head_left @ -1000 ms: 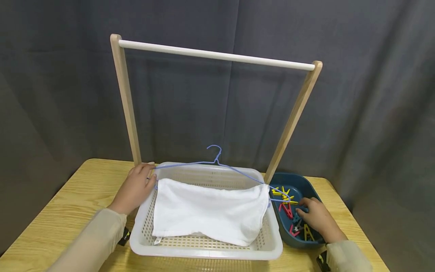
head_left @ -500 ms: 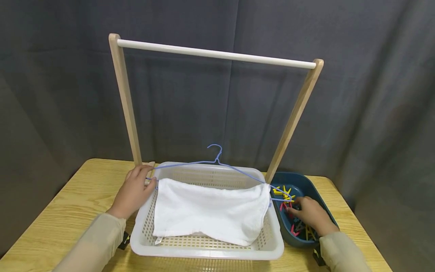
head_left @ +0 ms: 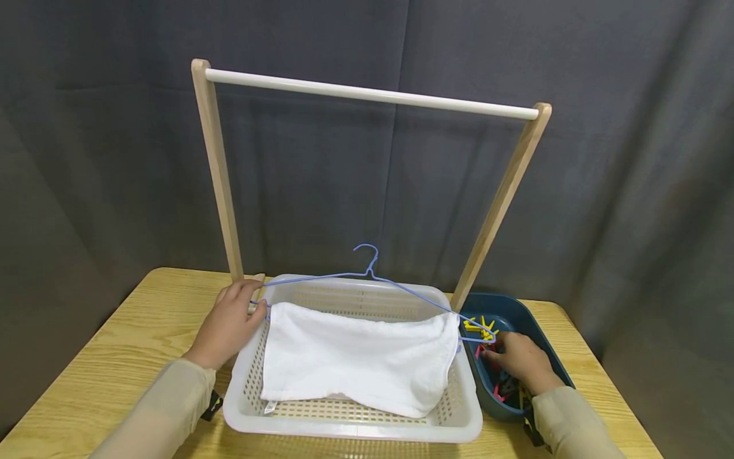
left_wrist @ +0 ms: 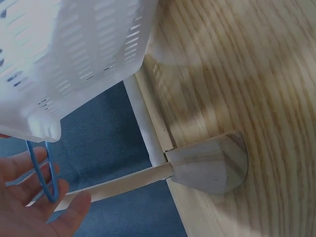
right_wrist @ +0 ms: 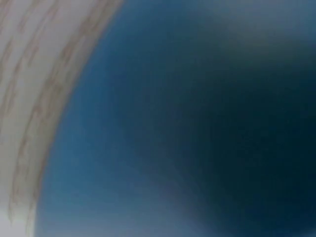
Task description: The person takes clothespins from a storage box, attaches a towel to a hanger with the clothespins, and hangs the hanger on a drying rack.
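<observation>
Left hand (head_left: 229, 322): fingers extended and slightly spread, touching the left end of the blue wire hanger (head_left: 371, 269); its end loop lies against the fingers and is not enclosed by them.

Right hand (head_left: 523, 360): fingers directed down into the blue tub (head_left: 507, 312). Whether they grip a clothespin cannot be determined; the right wrist view is blurred.

The hanger extends from the left fingers to a point just beside the right fingers, its hook between the two hands and farther forward. Its lower bar emerges at both ends of the upper edge of the white towel (head_left: 358, 357), which is located between the two sets of fingers, well apart from the right ones. The towel lies across the white perforated basket (head_left: 352, 429).

Yellow clothespins (head_left: 480, 326) lie in the tub just forward of the right fingers; pink clothespins (head_left: 500, 392) lie near them.

The wooden rack (head_left: 218, 166) stands beyond both hands, its left post rising just forward of the left fingers and its white rail (head_left: 367, 94) well above.
</observation>
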A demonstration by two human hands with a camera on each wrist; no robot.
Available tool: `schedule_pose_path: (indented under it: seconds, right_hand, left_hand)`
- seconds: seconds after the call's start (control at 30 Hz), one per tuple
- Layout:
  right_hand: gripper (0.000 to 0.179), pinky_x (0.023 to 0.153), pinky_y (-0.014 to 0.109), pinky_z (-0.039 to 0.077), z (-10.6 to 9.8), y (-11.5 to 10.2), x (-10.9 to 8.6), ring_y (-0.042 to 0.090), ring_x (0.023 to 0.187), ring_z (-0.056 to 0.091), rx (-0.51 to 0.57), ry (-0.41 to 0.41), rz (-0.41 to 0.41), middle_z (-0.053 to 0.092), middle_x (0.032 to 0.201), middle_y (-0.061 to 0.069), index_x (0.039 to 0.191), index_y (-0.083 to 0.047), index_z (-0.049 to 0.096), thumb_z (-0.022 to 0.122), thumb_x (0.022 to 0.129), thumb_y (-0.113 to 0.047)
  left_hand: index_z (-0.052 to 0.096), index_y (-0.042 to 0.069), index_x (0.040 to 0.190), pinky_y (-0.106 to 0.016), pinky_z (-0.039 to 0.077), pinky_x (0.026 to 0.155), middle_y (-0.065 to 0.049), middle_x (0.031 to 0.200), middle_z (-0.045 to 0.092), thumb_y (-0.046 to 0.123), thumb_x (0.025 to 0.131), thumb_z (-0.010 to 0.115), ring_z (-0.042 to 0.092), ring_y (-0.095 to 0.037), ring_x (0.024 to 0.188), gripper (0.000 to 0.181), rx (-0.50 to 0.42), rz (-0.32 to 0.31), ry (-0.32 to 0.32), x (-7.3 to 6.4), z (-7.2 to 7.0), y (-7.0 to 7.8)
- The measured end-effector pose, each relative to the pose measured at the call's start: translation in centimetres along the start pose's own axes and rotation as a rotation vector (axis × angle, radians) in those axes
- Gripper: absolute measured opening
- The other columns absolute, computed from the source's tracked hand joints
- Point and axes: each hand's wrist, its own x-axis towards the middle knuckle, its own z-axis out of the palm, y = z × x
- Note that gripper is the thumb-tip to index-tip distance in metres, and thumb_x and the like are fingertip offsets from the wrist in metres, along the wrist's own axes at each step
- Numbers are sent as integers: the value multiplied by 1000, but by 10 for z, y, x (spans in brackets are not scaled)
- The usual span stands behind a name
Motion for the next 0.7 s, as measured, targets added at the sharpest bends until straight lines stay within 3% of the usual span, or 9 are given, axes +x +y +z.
schedule_pose_path:
  seconds: [0.37, 0.7]
  right_hand:
    - [29, 60, 43, 46, 3, 0, 5, 21, 71, 54, -28, -17, 21, 57, 75, 3, 85, -9, 62, 72, 93, -35]
    - [24, 58, 41, 43, 7, -2, 5, 21, 68, 52, -43, 15, -8, 53, 72, 3, 91, -6, 64, 72, 92, -29]
  left_hand:
    - [56, -9, 134, -62, 39, 104, -29, 135, 55, 18, 102, 51, 50, -48, 126, 41, 133, 84, 4, 6, -3, 2]
    - [55, -9, 134, -63, 40, 103, -29, 135, 55, 18, 102, 50, 51, -48, 126, 42, 151, 84, 0, 7, -3, 2]
